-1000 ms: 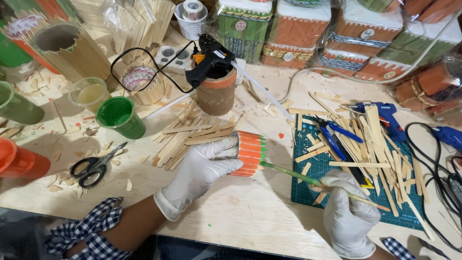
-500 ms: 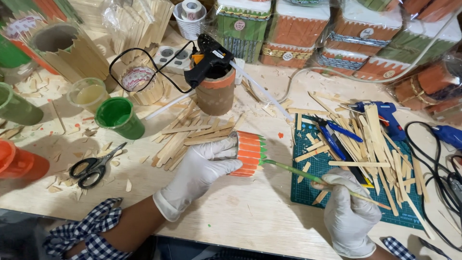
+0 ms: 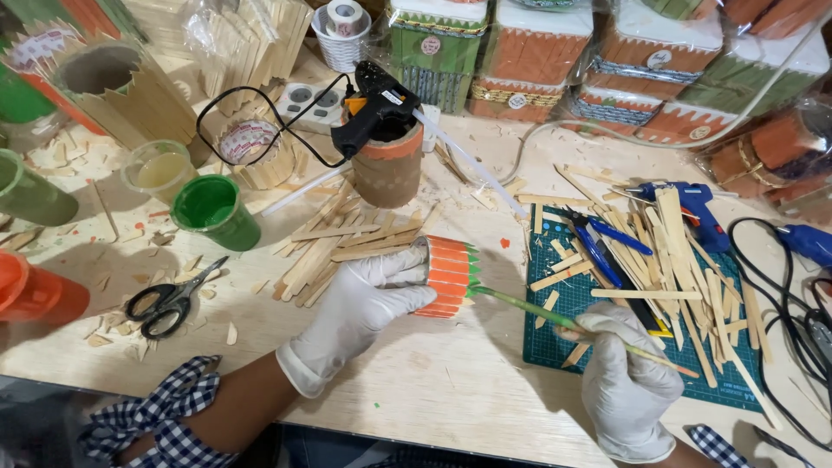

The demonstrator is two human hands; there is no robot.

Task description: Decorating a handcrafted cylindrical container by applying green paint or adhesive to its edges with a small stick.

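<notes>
My left hand [image 3: 360, 312], in a white glove, grips a small can clad in orange-painted sticks [image 3: 449, 276], lying on its side on the wooden table [image 3: 433, 381]. My right hand [image 3: 626, 377], also gloved, holds a thin paintbrush [image 3: 555, 319] whose green tip touches the can's pointed stick ends. A pile of plain wooden sticks [image 3: 334, 243] lies just behind the left hand. The right hand rests over the corner of a green cutting mat [image 3: 572, 299].
A green paint cup [image 3: 217, 211], an orange cup [image 3: 35, 290] and scissors [image 3: 169, 299] sit at left. A black glue gun [image 3: 377, 108] rests on a brown can. Blue glue guns [image 3: 693, 212], cables and sticks crowd the mat. Finished stick boxes [image 3: 537, 52] line the back.
</notes>
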